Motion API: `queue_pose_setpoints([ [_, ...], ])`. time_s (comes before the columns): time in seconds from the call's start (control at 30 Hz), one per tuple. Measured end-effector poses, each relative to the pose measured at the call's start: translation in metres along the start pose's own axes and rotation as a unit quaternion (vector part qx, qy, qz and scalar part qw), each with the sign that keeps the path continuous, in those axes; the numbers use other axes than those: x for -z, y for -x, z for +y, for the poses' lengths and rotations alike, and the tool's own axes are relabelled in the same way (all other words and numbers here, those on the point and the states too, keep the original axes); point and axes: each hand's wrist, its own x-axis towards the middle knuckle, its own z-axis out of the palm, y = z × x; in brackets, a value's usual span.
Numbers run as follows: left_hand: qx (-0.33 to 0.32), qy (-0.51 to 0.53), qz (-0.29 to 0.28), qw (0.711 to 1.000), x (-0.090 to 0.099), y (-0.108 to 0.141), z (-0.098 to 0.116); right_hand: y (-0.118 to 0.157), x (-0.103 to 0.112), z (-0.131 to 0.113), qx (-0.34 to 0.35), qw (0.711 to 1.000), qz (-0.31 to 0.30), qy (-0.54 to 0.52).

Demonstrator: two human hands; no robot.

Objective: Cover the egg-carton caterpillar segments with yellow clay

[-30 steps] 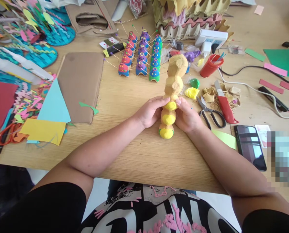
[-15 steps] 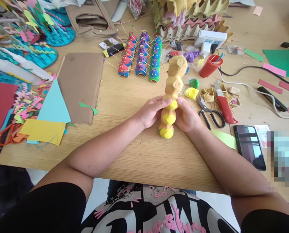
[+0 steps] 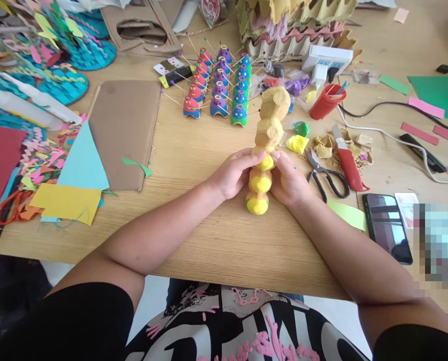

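Note:
A bumpy tan egg-carton strip (image 3: 269,131) stands out between my hands over the middle of the table. Yellow clay covers its three nearest bumps, and a little green shows at the sides of the lowest one. My left hand (image 3: 238,173) grips the strip from the left, its thumb on top by the third yellow bump. From the right, my right hand (image 3: 289,178) holds the same strip, thumb near the other thumb. Lumps of yellow clay (image 3: 297,144) and green clay (image 3: 301,129) lie just beyond my right hand.
Painted carton figures (image 3: 218,99) stand in rows behind. Scissors (image 3: 327,173), a red-handled knife (image 3: 348,163), a red cup (image 3: 326,102) and a phone (image 3: 387,228) are on the right. Cardboard (image 3: 124,135) and coloured paper (image 3: 68,203) lie left. Egg trays (image 3: 295,45) are stacked at the back.
The strip's near end has shifted very slightly left. Both hands keep nearly the same hold, with the right thumb a touch closer to the left one.

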Motion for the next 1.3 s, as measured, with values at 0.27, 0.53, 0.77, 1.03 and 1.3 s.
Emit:
queue_pose_setpoints([
  [0.27,0.001,0.024,0.007,1.0,-0.004,-0.003,-0.001,0.004,-0.009,-0.005,-0.002,1.0,0.007,0.007],
  [0.53,-0.023,-0.014,-0.009,1.0,-0.008,0.0,0.001,0.006,-0.007,-0.005,-0.012,1.0,0.014,0.011],
  [0.77,0.01,0.032,0.03,0.999,-0.015,0.001,0.002,0.005,-0.007,-0.004,-0.012,1.0,0.005,-0.005],
  [1.03,-0.009,0.014,-0.001,1.0,-0.006,-0.001,0.002,0.0,-0.004,-0.002,-0.006,1.0,-0.021,-0.008],
  [1.3,-0.042,-0.021,0.001,0.999,-0.007,-0.003,0.004,-0.001,0.008,0.001,0.046,0.999,-0.007,0.001],
])
